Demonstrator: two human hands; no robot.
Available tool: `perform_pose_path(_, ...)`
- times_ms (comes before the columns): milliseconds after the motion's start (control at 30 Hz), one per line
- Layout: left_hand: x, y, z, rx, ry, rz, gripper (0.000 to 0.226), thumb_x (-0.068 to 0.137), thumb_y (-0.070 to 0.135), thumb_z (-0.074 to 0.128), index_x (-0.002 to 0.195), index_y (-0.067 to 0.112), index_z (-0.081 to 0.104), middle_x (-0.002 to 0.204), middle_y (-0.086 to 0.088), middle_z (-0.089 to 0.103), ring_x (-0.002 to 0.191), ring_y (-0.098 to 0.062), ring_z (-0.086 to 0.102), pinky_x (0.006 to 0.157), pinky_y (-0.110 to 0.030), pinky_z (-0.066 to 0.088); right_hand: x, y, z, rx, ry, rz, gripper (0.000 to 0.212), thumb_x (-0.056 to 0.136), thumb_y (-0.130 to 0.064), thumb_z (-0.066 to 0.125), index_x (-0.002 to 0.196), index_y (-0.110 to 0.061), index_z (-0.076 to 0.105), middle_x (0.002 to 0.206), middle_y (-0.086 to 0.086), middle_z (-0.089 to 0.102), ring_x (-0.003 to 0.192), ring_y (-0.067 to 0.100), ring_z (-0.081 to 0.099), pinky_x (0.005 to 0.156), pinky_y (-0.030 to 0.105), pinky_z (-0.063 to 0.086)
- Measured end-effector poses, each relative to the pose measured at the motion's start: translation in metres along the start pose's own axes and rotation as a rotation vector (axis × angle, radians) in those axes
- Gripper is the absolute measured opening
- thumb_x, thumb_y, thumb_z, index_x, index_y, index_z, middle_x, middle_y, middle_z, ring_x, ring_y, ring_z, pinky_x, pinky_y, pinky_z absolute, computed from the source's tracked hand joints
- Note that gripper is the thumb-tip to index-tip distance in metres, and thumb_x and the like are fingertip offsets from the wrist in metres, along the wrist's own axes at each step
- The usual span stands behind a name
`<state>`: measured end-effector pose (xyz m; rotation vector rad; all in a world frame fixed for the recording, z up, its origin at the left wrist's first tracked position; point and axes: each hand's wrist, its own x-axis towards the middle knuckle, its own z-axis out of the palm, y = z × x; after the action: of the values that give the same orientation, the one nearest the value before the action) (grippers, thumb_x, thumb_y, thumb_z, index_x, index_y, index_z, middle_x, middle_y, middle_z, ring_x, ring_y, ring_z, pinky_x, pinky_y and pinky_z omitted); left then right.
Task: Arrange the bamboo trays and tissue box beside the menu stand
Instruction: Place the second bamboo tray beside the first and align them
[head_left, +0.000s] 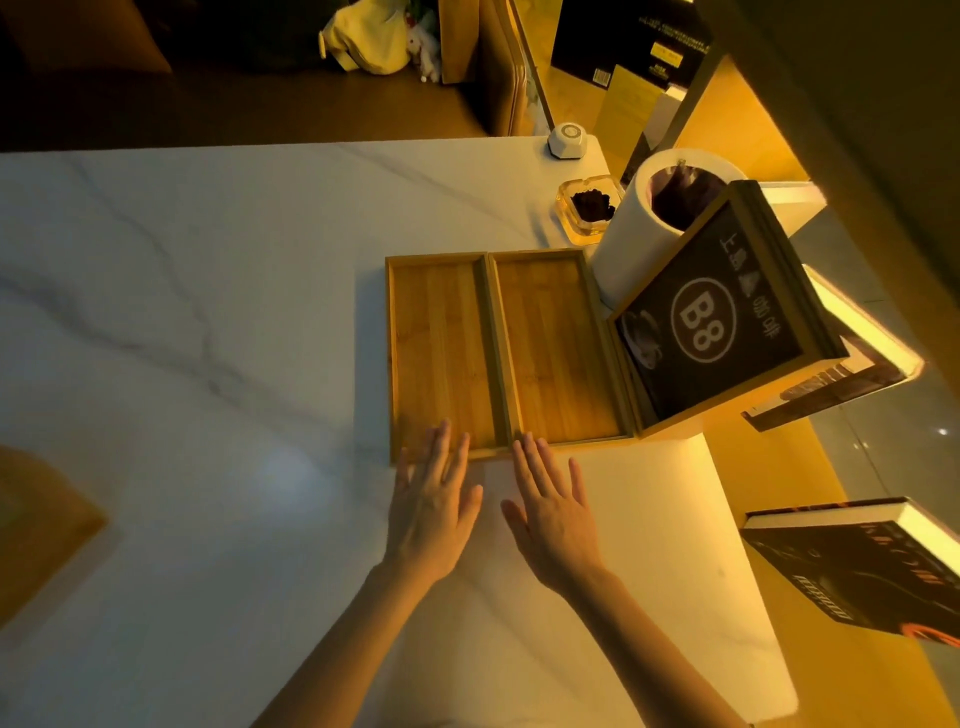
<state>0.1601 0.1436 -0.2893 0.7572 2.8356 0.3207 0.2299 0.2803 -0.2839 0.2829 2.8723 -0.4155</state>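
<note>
At the near edge of the two trays, both hands lie flat with fingers spread, holding nothing. The left hand (431, 514) has its fingertips on the near rim of the left bamboo tray (441, 353); the right hand (553, 514) reaches with its fingertips to the near rim where the two trays meet, its palm over the bare counter (208, 312). Neither grip is closed on anything; they look to be nudging or squaring the rims rather than lifting.

Beyond the fingers, the right bamboo tray (558, 348) sits touching its twin along one long side, and its far long side lies just beside the base of the menu stand (722, 317), a dark tilted board in a wooden frame. Behind the stand stands a white cylinder (639, 228) with a dark opening, and near it a glass ashtray (589, 208). I cannot pick out a tissue box with certainty.

By my judgement these trays are light, stiff and shallow, with smooth bottoms likely to slide readily on the polished marble-look counter. Flat pushes on the rim should shift them; to lift one, pinch the raised rim on opposite long sides, since the inner floor offers no hold. Pushed unevenly, a tray may skew or bump the stand.
</note>
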Motion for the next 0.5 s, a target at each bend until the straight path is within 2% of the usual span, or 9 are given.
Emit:
perform_pose_path(100,0.0,0.01,0.008,0.036,-0.071,0.058,0.063,0.09,0.052,0.008,0.131,0.016,0.04,0.136,-0.008,0.051,0.125,-0.027,0.047,0.098,-0.048,0.029,0.0,-0.001,0.003,-0.007,0.0,0.001,0.075,0.076,-0.063,-0.016,0.138,-0.021,-0.007,0.147,-0.002,-0.012,0.135,0.025,-0.019,0.109,0.043,-0.012)
perform_pose_path(133,-0.001,0.012,0.012,0.055,-0.074,0.077,0.061,0.089,0.051,0.012,0.131,0.017,0.04,0.136,-0.008,0.052,0.124,-0.027,0.049,0.098,-0.048,0.029,0.001,-0.002,0.005,-0.027,0.004,0.009,0.072,0.08,-0.062,-0.012,0.138,-0.02,-0.003,0.147,-0.001,-0.007,0.136,0.026,-0.013,0.109,0.044,-0.006)
perform_pose_path(200,-0.001,0.015,0.016,0.08,-0.053,0.111,0.057,0.085,0.049,0.028,0.13,0.017,0.039,0.134,-0.007,0.054,0.123,-0.027,0.05,0.097,-0.049,0.029,0.001,-0.002,0.004,-0.037,0.024,0.029,0.06,0.091,-0.053,0.015,0.139,-0.017,0.01,0.147,0.002,0.01,0.137,0.026,0.007,0.108,0.046,0.01)
perform_pose_path(233,0.0,0.016,0.018,0.08,-0.043,0.122,0.058,0.082,0.048,0.036,0.13,0.016,0.039,0.134,-0.007,0.054,0.123,-0.027,0.05,0.097,-0.05,0.028,0.002,-0.001,0.006,-0.027,0.047,0.024,0.059,0.09,-0.047,0.029,0.139,-0.017,0.012,0.147,0.003,0.014,0.137,0.026,0.011,0.107,0.047,0.013)
perform_pose_path(300,0.004,0.018,0.019,0.059,-0.025,0.145,0.06,0.078,0.044,0.044,0.131,0.015,0.038,0.136,-0.007,0.051,0.126,-0.026,0.046,0.099,-0.05,0.027,0.002,0.003,0.009,0.003,0.06,0.004,0.062,0.091,-0.044,0.033,0.14,-0.02,0.004,0.149,0.0,0.003,0.138,0.026,-0.002,0.109,0.045,0.001)
perform_pose_path(367,0.008,0.022,0.019,0.029,-0.004,0.174,0.06,0.081,0.043,0.04,0.133,0.014,0.034,0.14,-0.008,0.046,0.13,-0.024,0.037,0.101,-0.05,0.025,0.001,0.01,0.007,0.064,0.079,0.058,0.06,0.092,-0.047,0.021,0.14,-0.021,-0.005,0.149,-0.001,-0.01,0.138,0.023,-0.015,0.111,0.04,-0.009)
perform_pose_path(433,0.015,0.027,0.018,0.022,0.038,0.215,0.058,0.084,0.042,0.04,0.134,0.014,0.034,0.14,-0.009,0.046,0.13,-0.023,0.034,0.101,-0.049,0.028,0.001,0.022,0.005,0.116,0.14,0.206,0.061,0.092,-0.045,0.02,0.141,-0.017,-0.004,0.149,0.002,-0.01,0.138,0.022,-0.014,0.114,0.04,-0.005)
perform_pose_path(500,0.025,0.031,0.018,0.015,0.072,0.252,0.059,0.081,0.037,0.057,0.132,0.014,0.038,0.138,-0.012,0.048,0.127,-0.026,0.043,0.1,-0.048,0.036,0.0,0.032,0.004,0.134,0.167,0.331,0.063,0.09,-0.042,0.021,0.143,-0.013,0.002,0.152,0.006,-0.004,0.138,0.021,-0.013,0.115,0.039,-0.002)
